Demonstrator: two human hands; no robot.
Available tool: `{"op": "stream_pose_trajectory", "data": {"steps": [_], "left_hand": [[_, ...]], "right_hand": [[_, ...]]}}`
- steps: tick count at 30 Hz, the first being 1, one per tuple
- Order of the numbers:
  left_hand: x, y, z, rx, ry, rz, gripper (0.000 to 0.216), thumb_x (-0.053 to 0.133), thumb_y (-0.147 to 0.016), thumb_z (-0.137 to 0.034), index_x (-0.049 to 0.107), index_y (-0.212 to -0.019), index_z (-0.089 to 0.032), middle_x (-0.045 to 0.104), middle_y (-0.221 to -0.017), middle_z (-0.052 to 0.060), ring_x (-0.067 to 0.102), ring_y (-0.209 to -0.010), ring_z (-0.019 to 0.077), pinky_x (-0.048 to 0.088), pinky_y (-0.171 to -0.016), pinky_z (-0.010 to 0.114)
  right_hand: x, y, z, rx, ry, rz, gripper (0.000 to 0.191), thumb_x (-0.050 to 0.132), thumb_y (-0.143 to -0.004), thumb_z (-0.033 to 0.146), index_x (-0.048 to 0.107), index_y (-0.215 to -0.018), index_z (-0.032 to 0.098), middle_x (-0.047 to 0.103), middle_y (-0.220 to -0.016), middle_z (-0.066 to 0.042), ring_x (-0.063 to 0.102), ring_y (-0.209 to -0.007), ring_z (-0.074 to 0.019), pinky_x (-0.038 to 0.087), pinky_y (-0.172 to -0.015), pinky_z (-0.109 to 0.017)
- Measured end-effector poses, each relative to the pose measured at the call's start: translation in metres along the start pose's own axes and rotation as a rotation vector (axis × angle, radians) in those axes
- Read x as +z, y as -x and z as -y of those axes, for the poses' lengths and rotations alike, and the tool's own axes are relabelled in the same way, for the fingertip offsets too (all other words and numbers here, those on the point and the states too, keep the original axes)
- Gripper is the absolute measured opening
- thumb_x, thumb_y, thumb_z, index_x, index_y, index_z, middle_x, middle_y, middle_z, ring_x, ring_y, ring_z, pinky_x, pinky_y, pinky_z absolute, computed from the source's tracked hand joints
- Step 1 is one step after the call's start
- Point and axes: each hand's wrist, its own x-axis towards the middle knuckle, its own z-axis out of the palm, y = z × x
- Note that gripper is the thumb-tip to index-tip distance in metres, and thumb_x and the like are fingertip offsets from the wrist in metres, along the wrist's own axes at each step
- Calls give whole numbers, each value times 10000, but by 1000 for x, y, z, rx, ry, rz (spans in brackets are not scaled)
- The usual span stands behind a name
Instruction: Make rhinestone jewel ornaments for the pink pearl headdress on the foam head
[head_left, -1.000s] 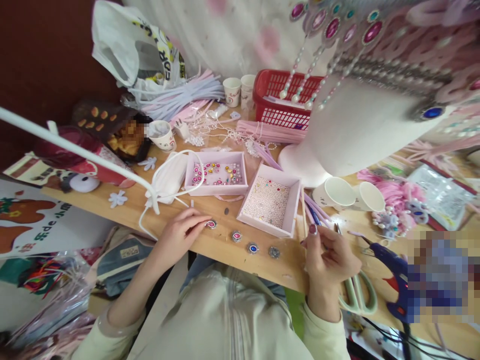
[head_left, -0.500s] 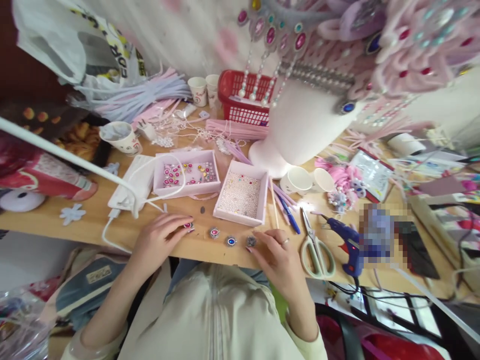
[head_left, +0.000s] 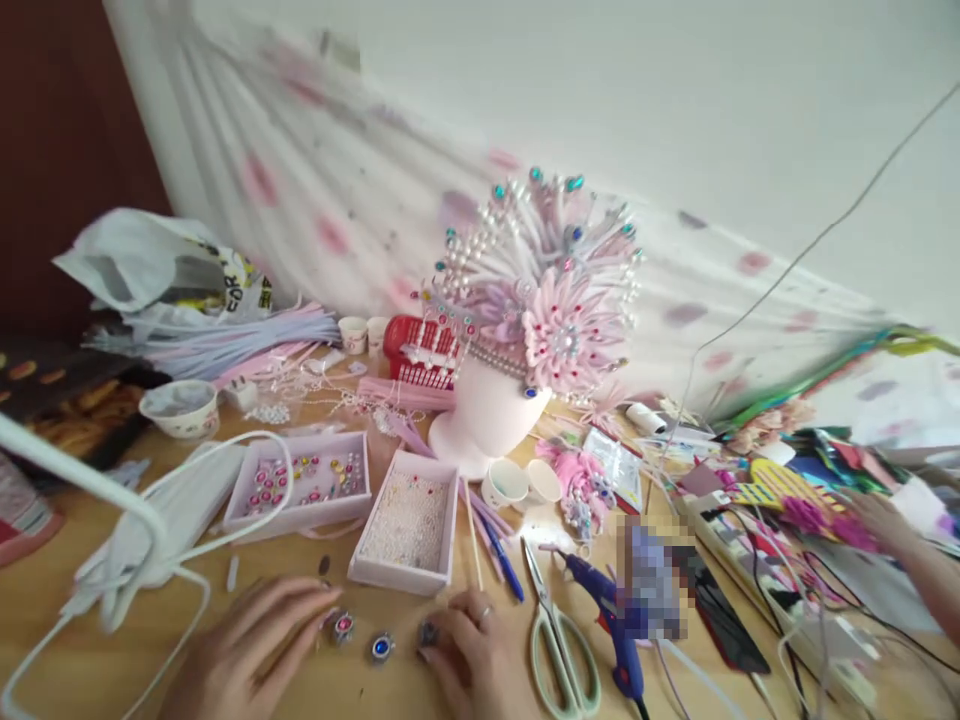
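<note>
My left hand [head_left: 259, 645] is at the front of the table with fingers bent and tips close together around a jewel that is mostly hidden. Just right of those fingertips lies a pink gem in a silver setting [head_left: 343, 627]. A blue gem in a silver setting [head_left: 381, 647] lies between my two hands. My right hand [head_left: 476, 650], with a ring on one finger, pinches a dark silver gem setting [head_left: 427, 634] at the tabletop. Behind them stand a box of small pearl beads [head_left: 360, 572] and a box of loose gems [head_left: 236, 515].
Right of my right hand lie scissors [head_left: 564, 650], a blue pen [head_left: 507, 570] and a blue glue gun [head_left: 619, 625]. A white mannequin head [head_left: 487, 410] wears a pink beaded headdress [head_left: 570, 345]. Another person's hand [head_left: 885, 520] reaches in at right. A white cable [head_left: 191, 550] loops at left.
The view has tilted up, so the table things sit lower and the wall and whole headdress show. Another person's hand has come into view at right. Both my hands stay by the jewels.
</note>
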Motion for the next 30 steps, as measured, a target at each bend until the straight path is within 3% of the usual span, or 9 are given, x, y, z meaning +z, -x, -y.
{"op": "stream_pose_trajectory", "data": {"steps": [8,14,19,26,30], "left_hand": [[5,-2,-30,116,2,-23,192,549,-965,-207,719,-998,-291,761,-880,0,723,-804,164,582,-733,241],[2,19,-44,68,-74,-12,162,626,-924,-137,724,-952,-262,770,-910,21,684,-876,217,498,-890,395],[8,36,-53,25,-154,42,175,623,-933,-164,724,-819,-250,775,-897,40,650,-919,250,461,-874,433],[24,36,-59,47,-303,44,181,666,-937,-204,768,-1056,-294,762,-1080,78,583,-1044,298,369,-938,473],[33,31,-61,9,-296,35,170,647,-959,-293,785,-1058,-299,751,-1121,95,558,-1072,307,334,-954,469]], "right_hand": [[-12,7,17,-29,-20,-117,182,596,-911,143,649,-1052,246,665,-1003,-57,684,-885,-208,563,-781,-304],[-34,19,37,-29,19,-181,193,472,-1024,196,663,-1050,217,690,-906,-49,692,-820,-189,544,-718,-283],[-39,29,37,-22,75,-188,223,481,-1055,307,665,-976,208,674,-765,-15,651,-686,-160,483,-625,-261],[-30,25,33,-12,68,-221,319,551,-1030,327,537,-734,210,592,-629,16,564,-608,-151,412,-575,-262],[-27,13,32,-41,56,-135,160,598,-998,257,606,-846,207,664,-820,-32,580,-815,-214,465,-725,-323]]}}
